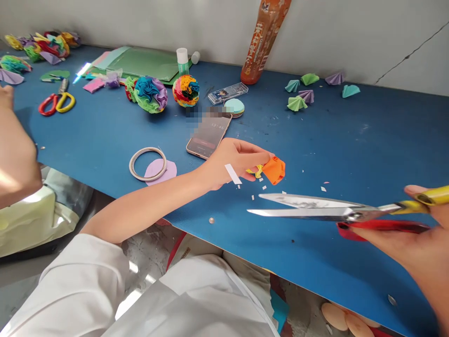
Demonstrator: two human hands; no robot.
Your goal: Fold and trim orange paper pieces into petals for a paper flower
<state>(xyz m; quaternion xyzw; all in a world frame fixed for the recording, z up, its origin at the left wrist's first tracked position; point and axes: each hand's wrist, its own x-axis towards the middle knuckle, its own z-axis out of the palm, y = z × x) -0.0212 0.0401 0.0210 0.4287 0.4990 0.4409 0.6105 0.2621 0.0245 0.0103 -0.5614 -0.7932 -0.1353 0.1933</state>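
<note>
My left hand [235, 157] is closed in a pinch on a folded piece of orange paper [275, 170] above the blue table. Partly under the fingers shows a crumpled yellow paper piece [258, 172]; whether I hold it too is unclear. A short white strip [233, 173] sticks to that hand near the wrist. At the right edge, my right hand [417, 248] grips scissors [312, 206] with red and yellow handles. Their blades are slightly parted and point left, just below the orange paper. Tiny white scraps [264, 187] lie around there.
A tape roll [132, 171] rests on a purple paper circle [171, 171]. Behind my left hand lie a phone [210, 133] and paper discs [235, 106]. Farther back stand a bottle [261, 44], glue stick [182, 60] and paper balls [185, 90]. Another person's arm [16, 150] is at left.
</note>
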